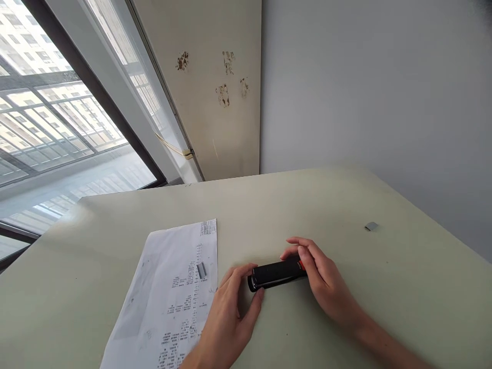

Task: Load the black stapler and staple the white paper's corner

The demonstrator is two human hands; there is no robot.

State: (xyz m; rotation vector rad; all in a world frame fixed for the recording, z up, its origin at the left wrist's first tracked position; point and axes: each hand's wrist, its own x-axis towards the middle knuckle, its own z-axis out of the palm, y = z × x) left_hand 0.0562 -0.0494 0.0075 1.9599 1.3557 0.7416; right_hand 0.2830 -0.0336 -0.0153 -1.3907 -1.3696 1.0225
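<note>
A long black stapler (277,273) with a red patch at its right end lies just in front of me, between my two hands. My left hand (234,310) holds its left end, with the thumb on the near side and the fingertips on the far side. Around the red end is my right hand (323,277), thumb against it and fingers curled behind; part of that end is hidden. Left of my left hand, a short grey staple strip (201,270) rests on a printed sheet of paper (161,287).
Another small grey piece (371,226) lies toward the right side of the pale table (307,205). Beyond the table stand a grey wall (365,92) and a cream panel (207,123) with brown marks. A glazed window (57,113) is at the left.
</note>
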